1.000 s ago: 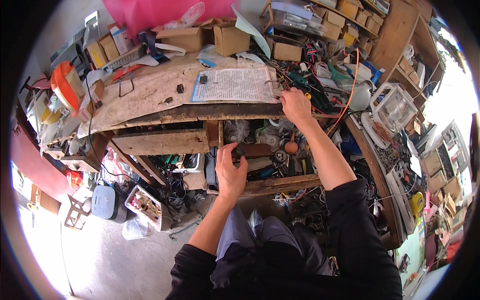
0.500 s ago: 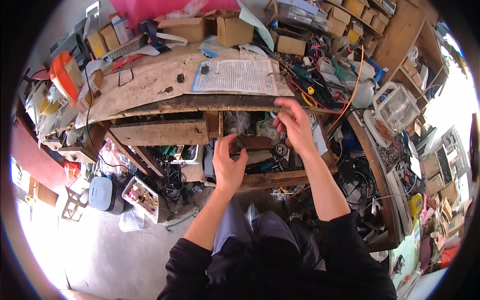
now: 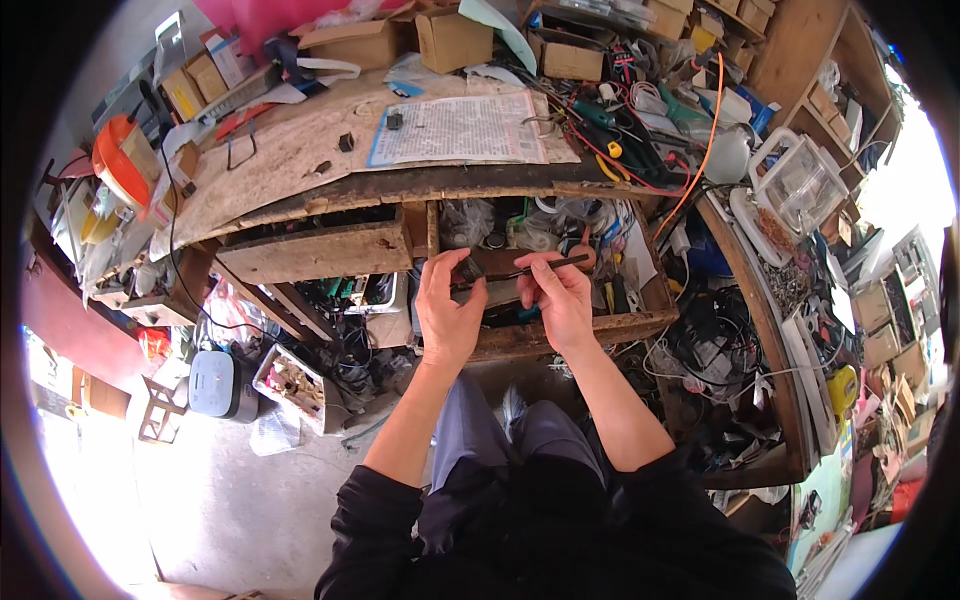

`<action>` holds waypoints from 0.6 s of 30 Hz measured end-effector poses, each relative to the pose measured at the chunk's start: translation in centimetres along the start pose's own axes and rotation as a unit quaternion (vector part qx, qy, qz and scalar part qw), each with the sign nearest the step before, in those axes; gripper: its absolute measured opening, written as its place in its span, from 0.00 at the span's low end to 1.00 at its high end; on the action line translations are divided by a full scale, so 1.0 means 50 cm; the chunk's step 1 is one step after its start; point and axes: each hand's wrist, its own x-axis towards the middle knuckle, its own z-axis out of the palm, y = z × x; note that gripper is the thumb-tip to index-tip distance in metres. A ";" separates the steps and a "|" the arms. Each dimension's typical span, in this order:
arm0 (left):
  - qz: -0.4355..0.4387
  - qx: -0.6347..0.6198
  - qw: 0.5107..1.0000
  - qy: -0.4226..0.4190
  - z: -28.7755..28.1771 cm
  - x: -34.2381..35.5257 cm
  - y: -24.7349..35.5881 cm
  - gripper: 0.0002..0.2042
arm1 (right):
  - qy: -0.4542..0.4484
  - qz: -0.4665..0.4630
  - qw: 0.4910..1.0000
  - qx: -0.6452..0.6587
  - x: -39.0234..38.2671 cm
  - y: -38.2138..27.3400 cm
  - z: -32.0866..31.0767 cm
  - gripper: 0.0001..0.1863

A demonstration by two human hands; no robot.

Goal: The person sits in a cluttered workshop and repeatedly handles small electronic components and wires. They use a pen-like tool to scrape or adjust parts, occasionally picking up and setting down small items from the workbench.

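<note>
My left hand (image 3: 450, 312) is closed with a small black block (image 3: 469, 270) pinched between thumb and fingers, above the open drawer (image 3: 545, 343). Beside it, my right hand (image 3: 558, 305) grips a slim dark screwdriver-like tool (image 3: 568, 264), whose thin tip points left toward the block. Whether tip and block touch, I cannot tell. On the bench behind lie a similar black block (image 3: 346, 142) and another dark block (image 3: 394, 122), the latter resting on a printed sheet (image 3: 460, 130). Plastic bags (image 3: 465, 222) and assorted tools fill the drawer under my hands.
A second wooden drawer (image 3: 315, 250) juts out at left. Pliers and cables (image 3: 625, 150) crowd the bench's right side, with an orange wire (image 3: 713, 130) arching over. Cardboard boxes (image 3: 455, 40) stand at the back. A grey-topped bin (image 3: 215, 385) is on the floor.
My right hand has come down and left toward my left hand, and the slim tool now shows in its fingers. My left hand still holds the block and has moved slightly.
</note>
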 end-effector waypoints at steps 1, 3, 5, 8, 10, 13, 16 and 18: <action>0.016 0.014 1.000 -0.001 0.001 -0.001 0.002 0.19 | 0.013 -0.019 1.000 0.004 -0.004 0.004 0.005 0.12; 0.048 0.043 0.998 -0.004 0.003 -0.006 0.006 0.19 | 0.022 -0.037 0.999 0.002 -0.007 0.005 0.014 0.12; 0.070 0.060 0.996 -0.006 0.004 -0.011 0.006 0.20 | 0.022 -0.051 0.998 -0.002 -0.012 0.005 0.022 0.11; 0.094 0.059 0.994 -0.018 0.008 -0.012 0.010 0.20 | 0.018 -0.072 0.997 -0.011 -0.019 0.005 0.029 0.09; 0.095 0.052 0.994 -0.023 0.009 -0.013 0.009 0.20 | 0.025 -0.084 0.996 -0.014 -0.023 0.009 0.036 0.09; 0.084 0.045 0.995 -0.030 0.011 -0.013 0.004 0.19 | 0.026 -0.072 0.997 -0.021 -0.026 0.009 0.042 0.10; 0.070 0.022 0.997 -0.036 0.014 -0.016 0.003 0.19 | 0.019 -0.077 0.996 -0.039 -0.027 0.013 0.045 0.08; 0.049 -0.014 0.998 -0.035 0.018 -0.018 -0.001 0.20 | 0.017 -0.085 0.994 -0.067 -0.027 0.018 0.043 0.08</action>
